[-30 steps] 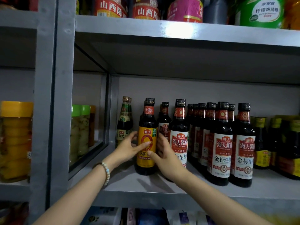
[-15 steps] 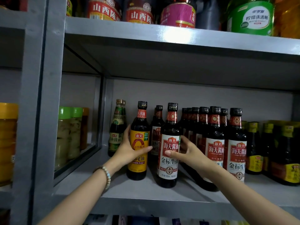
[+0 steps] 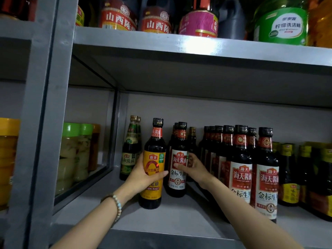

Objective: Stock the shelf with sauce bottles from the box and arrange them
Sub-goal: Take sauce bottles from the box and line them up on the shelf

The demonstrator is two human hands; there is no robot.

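Observation:
On the grey metal shelf [image 3: 176, 218] stands a dark sauce bottle with a yellow label [image 3: 153, 159]. My left hand [image 3: 142, 175] grips it round the label, thumb across the front. Just to its right, further back, a dark bottle with a white and red label [image 3: 177, 169] stands upright, and my right hand [image 3: 193, 168] holds it from the right side, thumb on the label. More bottles of that kind [image 3: 240, 175] stand in rows to the right. The box is not in view.
Green-labelled bottles [image 3: 130, 153] stand at the shelf's back left by the upright post [image 3: 52, 123]. Yellow-capped dark bottles [image 3: 289, 175] fill the far right. Jars [image 3: 75, 155] sit in the left bay. Large jugs [image 3: 280, 26] crowd the shelf above.
The white and red labelled bottle has gone further back under my right hand, away from the front edge. My left hand stays on the yellow-labelled bottle. The camera has tilted up slightly.

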